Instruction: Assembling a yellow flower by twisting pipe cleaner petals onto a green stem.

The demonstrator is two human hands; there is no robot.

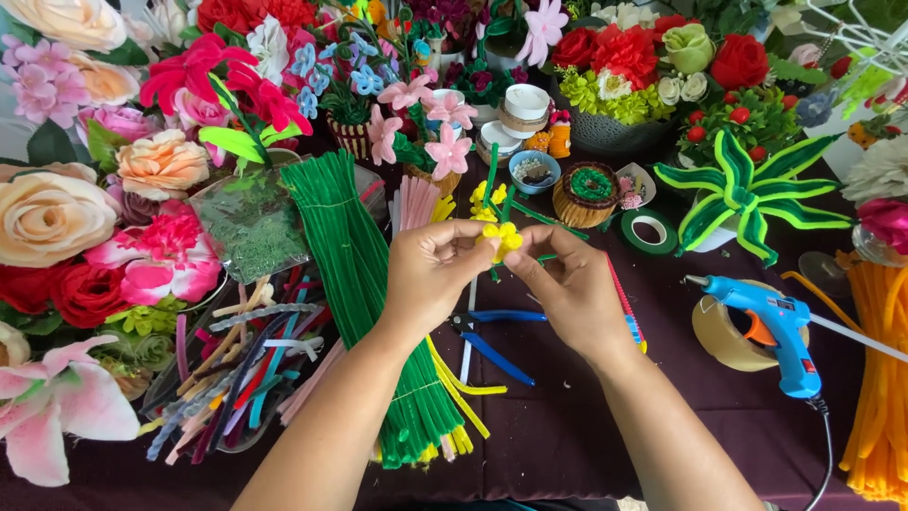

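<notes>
A: Both hands up over the middle of the dark table (586, 445). Left hand (427, 274) and right hand (567, 289) meet fingertip to fingertip on a small yellow pipe-cleaner flower (503, 237).

B: Grip state?

A: Both pinched shut on it, thumbs and forefingers closed around the bloom; other fingers curled in. Flower sits right between the two sets of fingertips, petals poking up at the far side, a green stem (494, 185) running away from the hands.

B: Handling?

A: Judged very light, fuzzy, wire-cored: bends easily and likely holds a bend. Petals would crush under a hard squeeze. Best taken at the base, where petals join the stem.

B: Surroundings?

A: Green pipe-cleaner bundle (364, 293) just left of the left forearm, blue-handled pliers (497, 336) under the hands, blue glue gun (776, 331) near right, resting on a tape roll (721, 336). Artificial flowers (57, 213) banked along the left and far sides.
</notes>
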